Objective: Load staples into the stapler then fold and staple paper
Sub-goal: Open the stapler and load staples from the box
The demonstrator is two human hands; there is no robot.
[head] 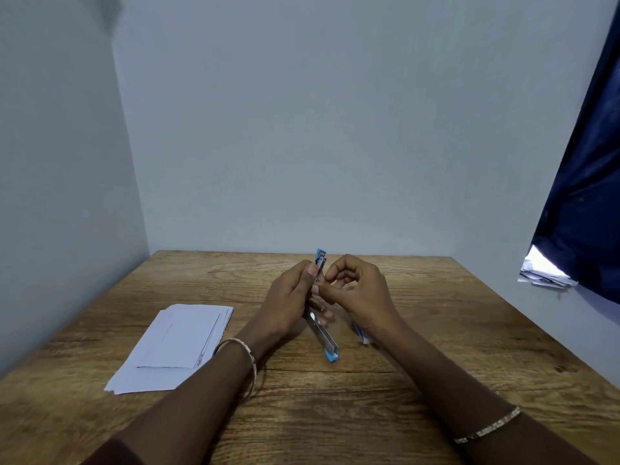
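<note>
Two bare forearms, each with a bracelet at the wrist, are seen closest, converging over the wooden table (436, 330). Between the hands the blue stapler (323, 333) is held open, its long axis running from just below the palms up and away to a blue tip above the fingers. The left hand (288, 303) is wrapped around its upper part. The right hand (359, 290) is curled, fingertips pinched at the channel, seemingly on staples, though this cannot be told. Loading appears underway. The paper (174, 347) lies well left of the left hand.
</note>
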